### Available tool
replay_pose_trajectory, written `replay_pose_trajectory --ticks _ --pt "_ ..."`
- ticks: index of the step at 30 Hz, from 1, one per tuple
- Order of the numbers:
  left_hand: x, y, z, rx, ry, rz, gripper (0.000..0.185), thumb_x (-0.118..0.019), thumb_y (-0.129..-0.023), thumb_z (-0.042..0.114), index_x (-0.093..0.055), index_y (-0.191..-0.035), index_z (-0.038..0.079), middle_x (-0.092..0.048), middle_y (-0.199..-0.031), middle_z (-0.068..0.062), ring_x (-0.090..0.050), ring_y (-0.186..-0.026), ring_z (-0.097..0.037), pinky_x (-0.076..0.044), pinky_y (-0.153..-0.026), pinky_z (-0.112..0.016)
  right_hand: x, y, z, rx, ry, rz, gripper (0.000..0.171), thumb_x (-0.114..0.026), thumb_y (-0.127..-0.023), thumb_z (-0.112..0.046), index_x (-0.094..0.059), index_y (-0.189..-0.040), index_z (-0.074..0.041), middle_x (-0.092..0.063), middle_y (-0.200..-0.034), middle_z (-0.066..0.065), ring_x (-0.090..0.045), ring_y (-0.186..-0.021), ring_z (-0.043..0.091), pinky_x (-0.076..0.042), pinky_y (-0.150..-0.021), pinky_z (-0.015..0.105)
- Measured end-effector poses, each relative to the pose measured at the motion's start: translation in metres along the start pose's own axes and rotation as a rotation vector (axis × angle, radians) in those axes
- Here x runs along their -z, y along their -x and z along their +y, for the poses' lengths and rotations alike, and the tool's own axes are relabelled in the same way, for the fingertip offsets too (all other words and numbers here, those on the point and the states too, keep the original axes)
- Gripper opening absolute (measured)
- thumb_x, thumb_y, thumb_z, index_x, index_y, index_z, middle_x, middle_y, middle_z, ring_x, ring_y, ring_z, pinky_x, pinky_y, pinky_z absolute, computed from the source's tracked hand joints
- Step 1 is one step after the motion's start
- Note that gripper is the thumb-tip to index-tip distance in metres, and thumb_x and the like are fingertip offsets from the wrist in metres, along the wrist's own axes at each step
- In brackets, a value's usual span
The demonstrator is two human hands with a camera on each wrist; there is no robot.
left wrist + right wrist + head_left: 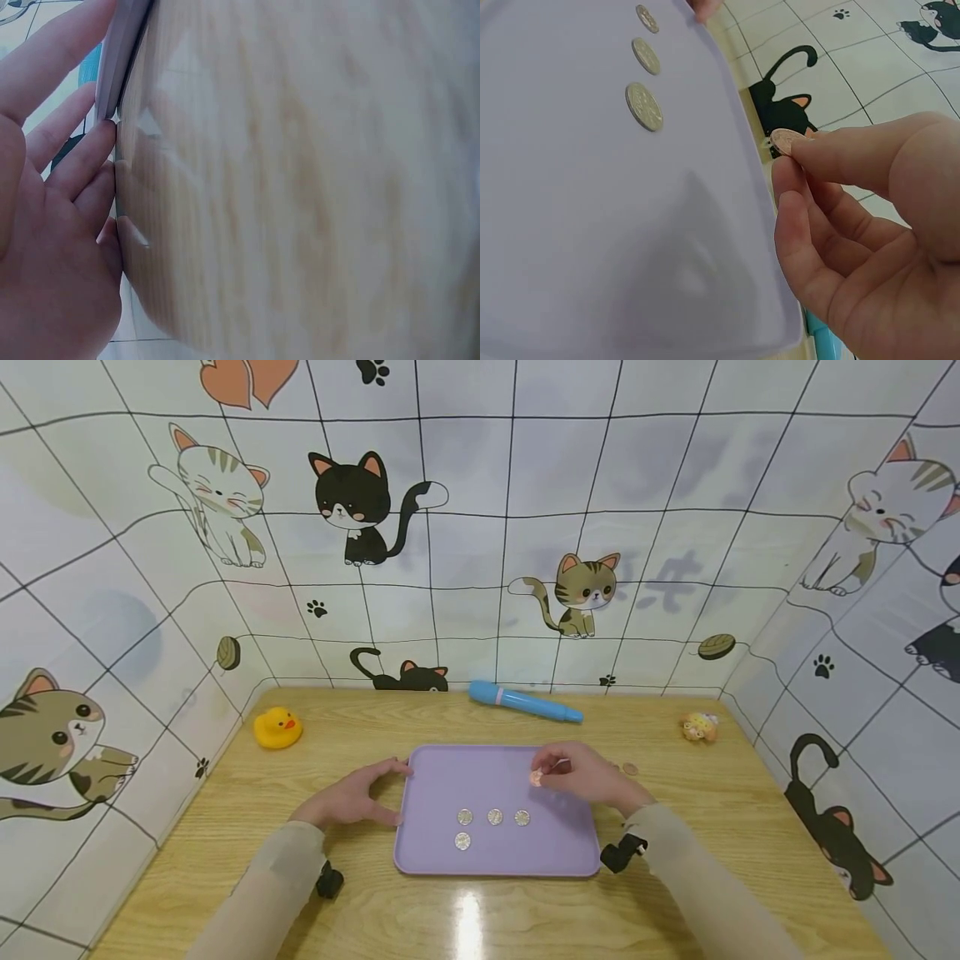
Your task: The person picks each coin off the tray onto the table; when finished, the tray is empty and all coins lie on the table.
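Observation:
A purple tray (495,860) lies on the wooden table. Silver coins are on it: a row of three, with the middle coin (495,817) between two others, and a single coin (462,841) in front of the leftmost. My right hand (588,772) is over the tray's right half, pinching a copper-coloured coin (786,141) between thumb and fingertips above the tray surface. At the tray's left edge, my left hand (352,795) has its fingers spread, thumb and fingertips at the rim; the left wrist view shows fingers under the tray's side.
Behind the tray lies a blue marker-like stick (525,702). A yellow rubber duck (277,728) sits at the back left, a small yellow-and-pink figure (699,727) at the back right. Another copper-coloured coin (630,768) is on the table beyond my right wrist. Cat-patterned walls surround the table.

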State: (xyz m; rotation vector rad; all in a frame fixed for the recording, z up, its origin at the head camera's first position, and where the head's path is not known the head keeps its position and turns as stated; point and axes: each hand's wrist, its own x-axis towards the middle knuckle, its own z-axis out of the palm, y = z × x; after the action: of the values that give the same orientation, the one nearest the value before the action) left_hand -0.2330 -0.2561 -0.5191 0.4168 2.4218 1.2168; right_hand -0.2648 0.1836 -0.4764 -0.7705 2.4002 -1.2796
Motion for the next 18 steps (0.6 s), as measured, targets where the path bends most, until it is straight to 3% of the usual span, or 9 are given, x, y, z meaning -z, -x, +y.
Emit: replay_pose_trajectory --ticks 7,13,18 --pt "0.0 0.001 0.0 0.01 -0.004 0.003 0.073 -0.095 -0.077 0.035 -0.06 -0.14 0.034 -0.029 -0.173 -0.009 -0.017 -0.16 -0.041 -0.009 -0.126 -0.07 0.012 0.01 0.012 0.001 0.046 0.035 0.013 -0.077 -0.096 -0.011 -0.074 -0.109 -0.012 -0.07 -0.103 0.005 -0.066 -0.097 0.021 -0.058 -0.085 0.029" --pt "0.0 0.001 0.001 0.006 0.011 -0.002 0.073 -0.095 -0.077 0.034 -0.06 -0.141 0.032 -0.029 -0.172 -0.009 -0.017 -0.16 -0.041 -0.008 -0.126 -0.069 0.023 0.023 0.025 -0.002 0.026 0.057 0.012 -0.077 -0.096 -0.009 -0.074 -0.108 -0.009 -0.07 -0.102 0.008 -0.065 -0.098 0.024 -0.059 -0.086 0.028" --pt "0.0 0.001 0.001 0.005 0.01 0.0 0.073 -0.095 -0.077 0.034 -0.06 -0.14 0.033 -0.029 -0.173 -0.009 -0.016 -0.16 -0.041 -0.008 -0.127 -0.069 0.03 0.034 0.034 -0.02 -0.001 0.068 0.011 -0.078 -0.097 -0.016 -0.074 -0.107 -0.012 -0.07 -0.103 0.007 -0.064 -0.097 0.023 -0.058 -0.086 0.027"
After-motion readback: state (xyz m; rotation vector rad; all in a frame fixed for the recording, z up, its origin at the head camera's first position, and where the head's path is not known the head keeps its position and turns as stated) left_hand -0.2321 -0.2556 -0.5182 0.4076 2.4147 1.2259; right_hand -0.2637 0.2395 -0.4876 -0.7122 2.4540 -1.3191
